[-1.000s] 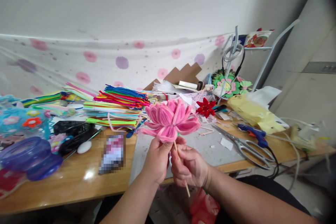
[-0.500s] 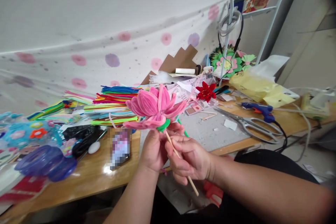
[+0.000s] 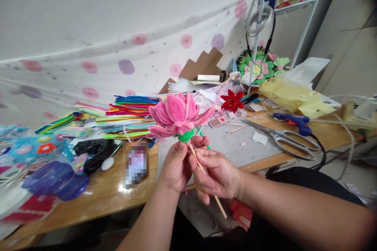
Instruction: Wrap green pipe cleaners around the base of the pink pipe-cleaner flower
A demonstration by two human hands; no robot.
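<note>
A pink pipe-cleaner lotus flower [image 3: 178, 114] with a green wrap at its base sits atop a thin wooden stick [image 3: 206, 178]. My left hand [image 3: 176, 164] is closed just under the flower's base, gripping the top of the stick. My right hand [image 3: 216, 174] is closed around the stick a little lower, thumb on top. The stick's bare end pokes out below my right hand. Both hands hover above the near edge of the wooden table [image 3: 100, 200].
A stack of coloured pipe cleaners [image 3: 126, 119] lies behind the flower. Large scissors [image 3: 285, 141] and a blue glue gun [image 3: 291, 120] rest on the right. A red flower [image 3: 232, 102], yellow bag [image 3: 291, 96], purple bowl [image 3: 55, 180] and black tools [image 3: 94, 151] crowd the table.
The flower has tipped more upright and risen slightly, showing more of its green base. My right hand has slid a little along the stick. The view has shifted left and down.
</note>
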